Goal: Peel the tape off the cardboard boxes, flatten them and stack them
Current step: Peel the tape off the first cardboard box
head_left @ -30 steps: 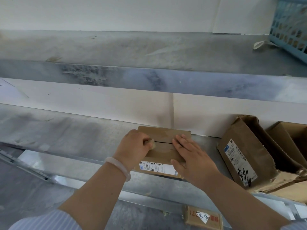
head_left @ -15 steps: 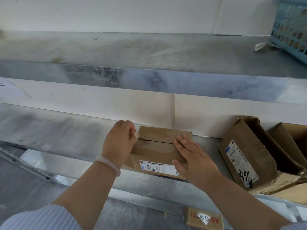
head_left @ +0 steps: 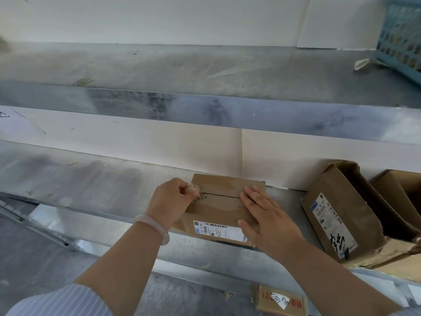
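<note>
Closed brown cardboard box [head_left: 218, 201]: front face is carrying a white shipping label [head_left: 219, 231] with barcodes, print too small to read.

Open brown cardboard box [head_left: 355, 201] on the right: white printed label [head_left: 328, 222] is showing a blue square logo, barcodes and a code looking like "330-06 A12". Black handwritten marks [head_left: 339, 242] are sitting at its lower end, illegible.

Small flat cardboard piece [head_left: 262, 302] at the bottom edge: white sticker [head_left: 279, 301] is showing handwritten digits, apparently "5391 83", beside red printed characters [head_left: 296, 305], unreadable.

White wall panel [head_left: 22, 124], far left: is bearing a thin triangle outline [head_left: 3, 114].
</note>
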A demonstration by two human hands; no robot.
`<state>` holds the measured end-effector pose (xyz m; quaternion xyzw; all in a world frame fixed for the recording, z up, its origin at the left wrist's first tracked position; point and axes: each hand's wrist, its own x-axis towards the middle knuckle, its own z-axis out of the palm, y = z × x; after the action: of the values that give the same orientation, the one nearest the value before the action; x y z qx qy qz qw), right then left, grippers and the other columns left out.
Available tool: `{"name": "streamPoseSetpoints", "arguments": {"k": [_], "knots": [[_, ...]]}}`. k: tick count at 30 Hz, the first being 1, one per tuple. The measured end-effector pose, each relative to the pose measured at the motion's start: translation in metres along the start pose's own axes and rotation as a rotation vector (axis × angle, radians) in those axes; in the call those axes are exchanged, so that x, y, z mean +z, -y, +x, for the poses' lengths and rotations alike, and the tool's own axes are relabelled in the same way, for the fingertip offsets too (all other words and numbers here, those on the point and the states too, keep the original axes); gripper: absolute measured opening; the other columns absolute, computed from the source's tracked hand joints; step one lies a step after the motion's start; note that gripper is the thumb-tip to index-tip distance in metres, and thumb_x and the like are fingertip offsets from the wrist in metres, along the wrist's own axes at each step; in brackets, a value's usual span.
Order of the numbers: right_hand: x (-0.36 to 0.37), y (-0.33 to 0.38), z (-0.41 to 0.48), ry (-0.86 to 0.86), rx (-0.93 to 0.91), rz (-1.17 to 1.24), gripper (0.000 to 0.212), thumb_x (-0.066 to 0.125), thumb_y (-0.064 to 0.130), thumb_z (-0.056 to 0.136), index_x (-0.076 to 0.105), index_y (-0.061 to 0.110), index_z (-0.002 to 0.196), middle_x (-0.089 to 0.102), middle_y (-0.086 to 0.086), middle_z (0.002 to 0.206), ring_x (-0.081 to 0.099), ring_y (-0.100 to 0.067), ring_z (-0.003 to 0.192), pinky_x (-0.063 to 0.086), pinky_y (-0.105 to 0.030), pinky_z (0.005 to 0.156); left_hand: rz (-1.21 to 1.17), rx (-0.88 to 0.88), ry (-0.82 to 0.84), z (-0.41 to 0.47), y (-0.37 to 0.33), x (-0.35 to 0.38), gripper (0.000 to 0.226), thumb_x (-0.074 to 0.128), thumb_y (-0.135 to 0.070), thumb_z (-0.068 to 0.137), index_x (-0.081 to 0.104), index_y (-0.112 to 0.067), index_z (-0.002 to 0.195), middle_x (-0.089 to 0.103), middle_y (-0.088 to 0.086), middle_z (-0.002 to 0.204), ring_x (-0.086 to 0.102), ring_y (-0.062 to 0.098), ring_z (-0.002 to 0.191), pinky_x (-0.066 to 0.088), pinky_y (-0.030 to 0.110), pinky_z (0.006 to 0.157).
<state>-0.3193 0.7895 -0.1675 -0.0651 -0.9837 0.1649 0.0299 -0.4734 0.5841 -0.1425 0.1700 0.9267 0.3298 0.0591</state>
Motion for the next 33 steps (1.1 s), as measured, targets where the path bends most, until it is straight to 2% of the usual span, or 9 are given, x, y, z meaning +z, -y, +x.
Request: {"name": "streamPoseSetpoints", "arguments": {"k": [5, 8, 10, 16, 19, 22, 25, 29, 33], "knots": [[0.001, -0.001, -0.001, -0.003, 0.005, 0.023, 0.069, 0.035, 0.058, 0.094, 0.013, 0.033, 0.154, -0.001, 0.021, 0.16, -0.012, 0.004, 0.144, -0.002, -0.024, 0.12, -0.074, -0.094, -0.106, 0.006, 0.01, 0.002, 0.02, 0.07, -0.034, 0.084, 0.053, -0.03, 0.073, 0.06, -0.014, 0.076, 0.053, -0.001, 0.072, 0.037, 0.016, 0.058], [0.001, -0.002, -0.001, 0.001, 0.011, 0.037, 0.069, 0.035, 0.059, 0.093, 0.013, 0.034, 0.154, -0.002, 0.023, 0.159, -0.014, 0.005, 0.143, -0.004, -0.022, 0.118, -0.238, -0.242, -0.093, 0.01, 0.021, 0.005, 0.016, 0.068, -0.028, 0.086, 0.056, -0.021, 0.079, 0.063, -0.003, 0.081, 0.063, 0.015, 0.075, 0.057, 0.036, 0.067], [0.002, -0.002, -0.001, -0.001, 0.006, 0.03, 0.069, 0.035, 0.058, 0.094, 0.014, 0.033, 0.154, -0.001, 0.021, 0.16, -0.013, 0.005, 0.144, -0.004, -0.022, 0.118, -0.391, -0.343, -0.101, 0.007, 0.024, 0.007, 0.015, 0.068, -0.021, 0.086, 0.056, -0.015, 0.081, 0.065, 0.004, 0.08, 0.067, 0.023, 0.076, 0.059, 0.043, 0.07], [0.002, 0.0, -0.001, 0.003, 0.011, 0.025, 0.069, 0.034, 0.058, 0.093, 0.012, 0.034, 0.154, -0.003, 0.022, 0.159, -0.015, 0.006, 0.143, -0.007, -0.02, 0.117, -0.164, -0.135, -0.173, -0.001, 0.027, 0.015, 0.016, 0.065, -0.02, 0.086, 0.057, -0.026, 0.074, 0.063, -0.012, 0.071, 0.056, 0.002, 0.07, 0.035, 0.013, 0.056], [0.002, -0.001, -0.001, 0.004, 0.014, 0.021, 0.07, 0.032, 0.059, 0.092, 0.012, 0.033, 0.154, -0.003, 0.021, 0.159, -0.015, 0.006, 0.143, -0.004, -0.023, 0.119, -0.219, -0.147, -0.073, 0.001, 0.023, 0.008, 0.015, 0.063, -0.025, 0.088, 0.065, -0.028, 0.074, 0.067, -0.01, 0.068, 0.062, 0.005, 0.07, 0.048, 0.017, 0.061], [0.003, -0.001, -0.001, 0.01, 0.016, 0.019, 0.072, 0.027, 0.062, 0.09, 0.012, 0.033, 0.154, -0.002, 0.02, 0.16, -0.014, 0.005, 0.144, 0.001, -0.027, 0.121, -0.773, -0.369, 0.046, 0.001, 0.026, -0.003, 0.016, 0.065, -0.021, 0.089, 0.076, -0.015, 0.079, 0.074, 0.008, 0.079, 0.068, 0.022, 0.076, 0.059, 0.037, 0.074], [0.004, -0.002, -0.001, 0.002, 0.014, 0.034, 0.073, 0.026, 0.063, 0.088, 0.014, 0.033, 0.154, 0.0, 0.02, 0.16, -0.013, 0.005, 0.144, 0.001, -0.027, 0.121, -1.014, -0.453, 0.186, 0.001, 0.031, -0.005, 0.014, 0.065, -0.011, 0.09, 0.071, -0.005, 0.1, 0.068, 0.021, 0.094, 0.064, 0.024, 0.084, 0.058, 0.034, 0.072], [0.005, -0.002, -0.001, -0.008, 0.012, 0.038, 0.074, 0.025, 0.065, 0.087, 0.015, 0.034, 0.154, 0.001, 0.022, 0.159, -0.013, 0.007, 0.143, 0.001, -0.025, 0.12, -1.103, -0.498, 0.353, 0.004, 0.033, 0.0, 0.019, 0.061, -0.012, 0.092, 0.068, 0.002, 0.104, 0.073, 0.015, 0.094, 0.07, 0.02, 0.079, 0.057, 0.029, 0.065], [0.005, -0.002, -0.001, -0.016, 0.007, 0.037, 0.075, 0.024, 0.065, 0.086, 0.016, 0.033, 0.154, 0.002, 0.022, 0.159, -0.013, 0.008, 0.143, -0.001, -0.023, 0.119, -1.061, -0.488, 0.364, 0.011, 0.04, 0.002, 0.022, 0.062, -0.012, 0.092, 0.066, 0.007, 0.103, 0.073, 0.019, 0.097, 0.071, 0.025, 0.084, 0.058, 0.032, 0.069]]}}
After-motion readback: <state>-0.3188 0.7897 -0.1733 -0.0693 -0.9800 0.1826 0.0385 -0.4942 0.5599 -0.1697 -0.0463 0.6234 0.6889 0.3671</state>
